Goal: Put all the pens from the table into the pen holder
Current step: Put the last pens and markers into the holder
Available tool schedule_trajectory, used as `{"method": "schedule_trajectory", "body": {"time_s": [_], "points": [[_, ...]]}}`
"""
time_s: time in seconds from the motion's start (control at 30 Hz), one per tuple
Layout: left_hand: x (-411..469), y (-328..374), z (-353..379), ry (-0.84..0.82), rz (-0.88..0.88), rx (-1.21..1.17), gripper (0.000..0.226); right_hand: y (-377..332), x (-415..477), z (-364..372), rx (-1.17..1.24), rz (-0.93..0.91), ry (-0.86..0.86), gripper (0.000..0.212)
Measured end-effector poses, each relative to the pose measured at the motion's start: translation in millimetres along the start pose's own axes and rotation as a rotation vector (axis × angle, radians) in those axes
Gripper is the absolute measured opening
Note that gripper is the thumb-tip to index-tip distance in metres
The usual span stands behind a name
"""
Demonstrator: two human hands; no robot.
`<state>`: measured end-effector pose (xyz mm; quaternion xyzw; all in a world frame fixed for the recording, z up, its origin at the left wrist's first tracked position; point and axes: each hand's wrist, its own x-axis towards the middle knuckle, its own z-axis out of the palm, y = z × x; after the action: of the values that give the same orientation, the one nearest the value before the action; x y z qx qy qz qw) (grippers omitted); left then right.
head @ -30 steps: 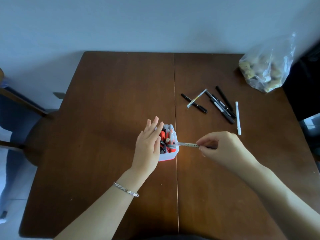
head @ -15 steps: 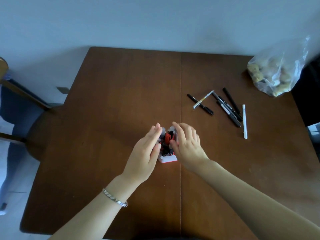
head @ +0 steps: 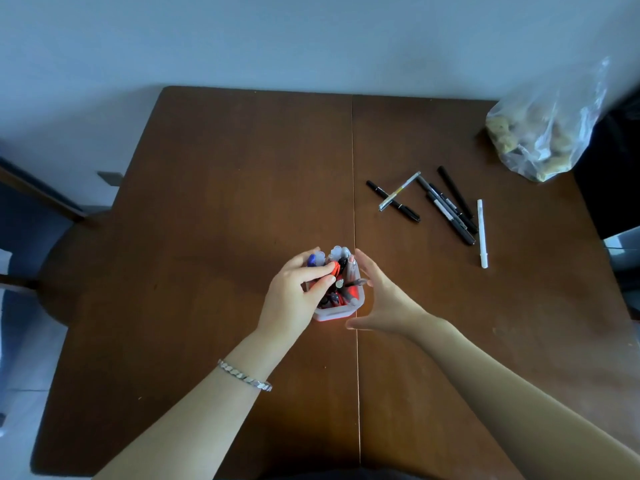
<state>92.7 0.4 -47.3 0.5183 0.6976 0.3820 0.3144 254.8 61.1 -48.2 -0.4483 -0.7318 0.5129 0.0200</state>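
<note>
Already the pen holder (head: pixel 337 308) is crowded; six pens (head: pixel 446 206) remain well apart on the tabletop (head: pixel 225 202). Left hand (head: pixel 294 296) fingers curl among the stored pens, right hand (head: pixel 382 299) open and empty just beside the holder.

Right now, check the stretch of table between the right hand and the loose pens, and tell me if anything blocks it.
Nothing visible does. The right hand, open beside the pen holder, has only bare table between it and the loose pens. The plastic bag sits beyond them at the far corner.
</note>
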Motion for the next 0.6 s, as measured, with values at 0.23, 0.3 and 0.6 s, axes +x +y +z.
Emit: {"method": "schedule_trajectory", "body": {"time_s": [0.23, 0.3, 0.6], "points": [[-14.0, -4.3, 3.4, 0.152, 0.232, 0.178, 0.038, -26.7, 8.3, 3.2, -0.007, -0.136, 0.149, 0.068], [-20.4, -6.4, 7.5, 0.012, 0.304, 0.29, 0.049, -25.2, 0.4, 3.0, -0.026, -0.181, 0.201, 0.057], [8.0, 54.2, 42.4, -0.41, 0.157, -0.173, 0.04, 45.9, -64.1, -34.6, 0.153, 0.09, 0.375, 0.079]]}}
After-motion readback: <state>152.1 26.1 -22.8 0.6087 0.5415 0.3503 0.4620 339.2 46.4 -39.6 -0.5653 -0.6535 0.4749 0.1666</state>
